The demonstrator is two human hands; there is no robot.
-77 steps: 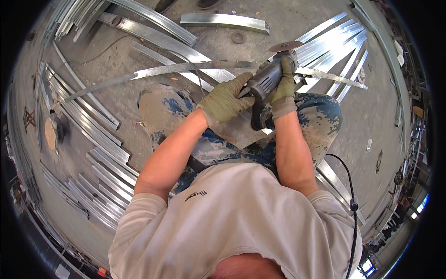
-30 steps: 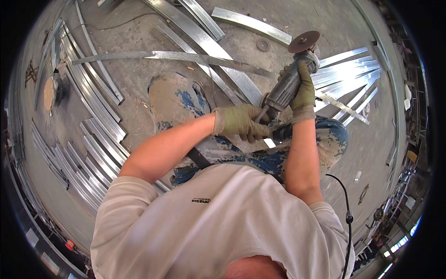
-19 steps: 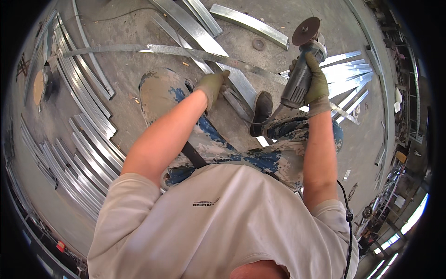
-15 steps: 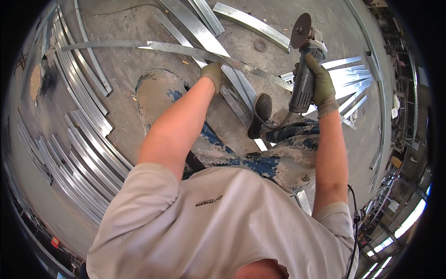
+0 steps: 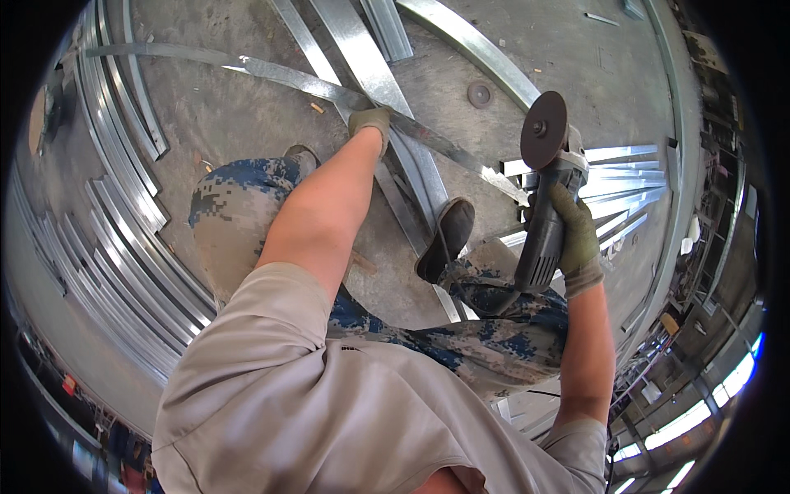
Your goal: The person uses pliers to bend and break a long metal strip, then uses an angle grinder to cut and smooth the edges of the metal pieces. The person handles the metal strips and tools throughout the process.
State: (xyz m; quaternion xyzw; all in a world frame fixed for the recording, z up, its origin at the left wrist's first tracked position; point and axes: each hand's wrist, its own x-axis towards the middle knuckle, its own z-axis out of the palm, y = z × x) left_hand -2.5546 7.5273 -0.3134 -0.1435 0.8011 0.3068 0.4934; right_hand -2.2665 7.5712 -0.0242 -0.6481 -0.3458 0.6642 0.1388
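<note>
Grey concrete floor point(image 5: 609, 90), fisheye bend on all edges; cluttered racking and a bright window strip along the right rim. Person seated low, legs folded, camo trousers point(image 5: 494, 358), beige shirt point(image 5: 329, 420) filling lower centre. Right hand point(image 5: 574, 235), gloved, right of centre: fingers clamped on the body of an angle grinder point(image 5: 543, 235). Tool near vertical in frame, dark cutting disc point(image 5: 550, 123) at the top end, face visible, vents at the bottom end. Dark cord point(image 5: 485, 309) loops from its tail toward a dark shoe point(image 5: 455, 229) at centre. Left hand point(image 5: 370, 123), also gloved, upper centre, arm extended: at the long metal strip point(image 5: 288, 76), close to where that crosses a wide metal channel point(image 5: 358, 49). Fingers there hidden behind the hand, can't tell if closed on it. Strip runs upper left to right of centre. Curved channel point(image 5: 477, 45) at top, small round disc point(image 5: 480, 95) lying flat below it. Shiny metal lengths point(image 5: 629, 177) fanned out right of the grinder; more channels point(image 5: 123, 284) lie roughly parallel, left side.
</note>
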